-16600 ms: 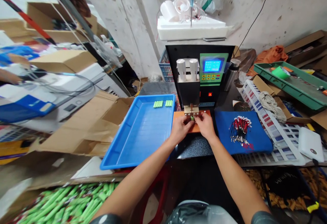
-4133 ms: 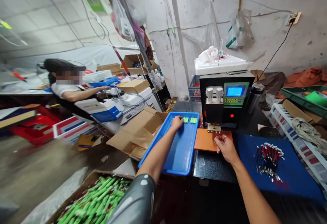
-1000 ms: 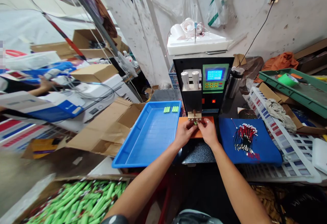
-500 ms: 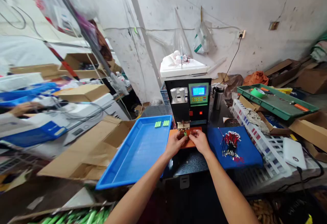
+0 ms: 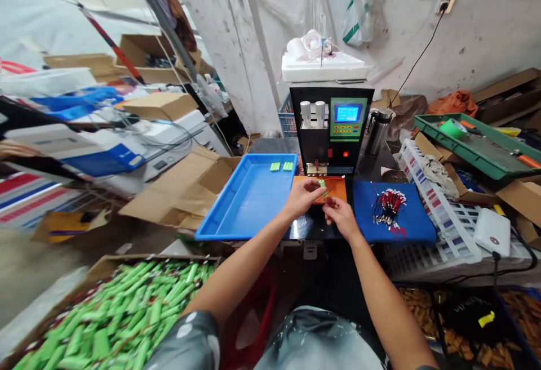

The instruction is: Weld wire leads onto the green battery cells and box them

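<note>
A pale, stained wall (image 5: pixel 406 38) rises behind a black worktop (image 5: pixel 306 228), with clutter on both sides. In the head view, taking the worker's hands as the centre of the clock, a black machine (image 5: pixel 313 147) with a lit blue display (image 5: pixel 347 113) stands at twelve, a white foam lid (image 5: pixel 323 71) above it and a steel flask (image 5: pixel 379 133) between one and two. An orange board (image 5: pixel 340 192) lies at its foot, under and around the fingers.

The left hand (image 5: pixel 306 196) is closed on a green cell (image 5: pixel 323 185), its upper end showing past the fingers, over the board. A thin lead with a white connector (image 5: pixel 343 177) stretches toward two o'clock from it. The right hand (image 5: pixel 340 217), at about four from the cell, has thumb and fingertips drawn together just below it; whether they pinch anything cannot be told.

Toward ten, a blue tray (image 5: pixel 243 206) carries two small groups of green cells (image 5: pixel 275 166) near its far edge. At three, a blue cloth (image 5: pixel 363 212) bears a bunch of red and black leads (image 5: pixel 391 206), beside a white crate (image 5: pixel 448 223). At eight, a carton brims with green packs (image 5: pixel 139 302).
</note>
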Demonstrator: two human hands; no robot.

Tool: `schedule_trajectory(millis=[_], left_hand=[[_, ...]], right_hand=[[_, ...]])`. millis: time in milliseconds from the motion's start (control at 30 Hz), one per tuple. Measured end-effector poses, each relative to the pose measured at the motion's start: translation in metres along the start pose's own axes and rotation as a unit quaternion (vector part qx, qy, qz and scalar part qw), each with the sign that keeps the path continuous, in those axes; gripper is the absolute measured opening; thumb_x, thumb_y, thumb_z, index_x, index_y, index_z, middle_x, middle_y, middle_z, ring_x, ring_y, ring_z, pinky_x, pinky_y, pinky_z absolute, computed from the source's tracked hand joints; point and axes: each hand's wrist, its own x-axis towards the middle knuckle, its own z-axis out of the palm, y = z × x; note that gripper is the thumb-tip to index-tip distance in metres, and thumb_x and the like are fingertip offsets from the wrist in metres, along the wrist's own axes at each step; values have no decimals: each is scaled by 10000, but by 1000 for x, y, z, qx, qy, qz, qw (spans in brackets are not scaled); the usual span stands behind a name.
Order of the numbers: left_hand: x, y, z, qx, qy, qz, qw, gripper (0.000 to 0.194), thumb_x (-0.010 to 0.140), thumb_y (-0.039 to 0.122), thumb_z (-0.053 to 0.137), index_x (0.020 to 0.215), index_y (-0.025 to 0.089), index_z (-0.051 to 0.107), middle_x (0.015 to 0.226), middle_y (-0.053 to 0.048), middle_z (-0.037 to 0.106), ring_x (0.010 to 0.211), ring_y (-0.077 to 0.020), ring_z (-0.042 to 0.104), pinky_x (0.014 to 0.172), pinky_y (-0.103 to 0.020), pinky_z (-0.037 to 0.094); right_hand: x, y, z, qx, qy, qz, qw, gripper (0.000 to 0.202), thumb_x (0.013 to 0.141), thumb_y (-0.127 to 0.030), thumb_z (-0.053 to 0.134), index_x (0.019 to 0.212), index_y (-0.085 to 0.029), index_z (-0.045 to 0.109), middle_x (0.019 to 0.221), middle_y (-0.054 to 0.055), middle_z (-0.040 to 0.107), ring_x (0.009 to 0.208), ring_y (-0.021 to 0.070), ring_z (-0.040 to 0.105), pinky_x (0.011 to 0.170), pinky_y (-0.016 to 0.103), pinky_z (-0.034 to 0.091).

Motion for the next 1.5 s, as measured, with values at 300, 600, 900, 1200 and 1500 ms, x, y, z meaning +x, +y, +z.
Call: schedule_trajectory(millis=[300, 600, 900, 1200, 1500], left_hand=[[-12, -17, 12, -88, 25, -61, 994, 338, 695, 385, 778, 831, 118, 621, 672, -1, 600, 603, -108, 554, 610, -227, 442], [-32, -29, 1, 5, -9, -46, 999, 268, 905, 241, 543, 1161, 160, 545, 690, 45, 514, 551, -70, 508, 544, -181, 384], [-29, -51, -3, -21, -53, -78, 995, 497, 712, 173, 744, 1186, 137, 598, 803, 18, 547, 653, -71, 496, 597, -173, 389], [-4, -57, -15, 123, -22, 18, 992, 312, 864, 269, 583, 1135, 154, 689, 828, -41, 644, 752, -152, 566, 723, -262, 466], [24, -72, -20, 181, -45, -4, 983, 234, 842, 347, 632, 853, 127, 709, 731, -42, 645, 686, -173, 574, 655, -255, 449]], right_hand=[[-9, -3, 18, -112, -15, -23, 993, 410, 719, -539, 723, 750, -155, 584, 514, -27, 489, 429, 95, 402, 423, 230, 325], [-20, 12, -16, -29, -92, 59, 994, 392, 700, -464, 826, 899, -163, 675, 702, 36, 596, 546, 136, 524, 444, 215, 384], [-4, 1, -18, 62, -3, 66, 996, 404, 579, -373, 914, 864, -157, 725, 795, 90, 686, 546, 132, 554, 411, 202, 412], [18, -18, -7, 52, 78, -2, 996, 387, 605, -420, 854, 817, -151, 673, 661, 14, 626, 528, 102, 543, 440, 188, 427], [52, -10, 3, 7, 141, -27, 990, 401, 595, -474, 780, 784, -150, 638, 572, -15, 575, 470, 105, 512, 410, 208, 439]])
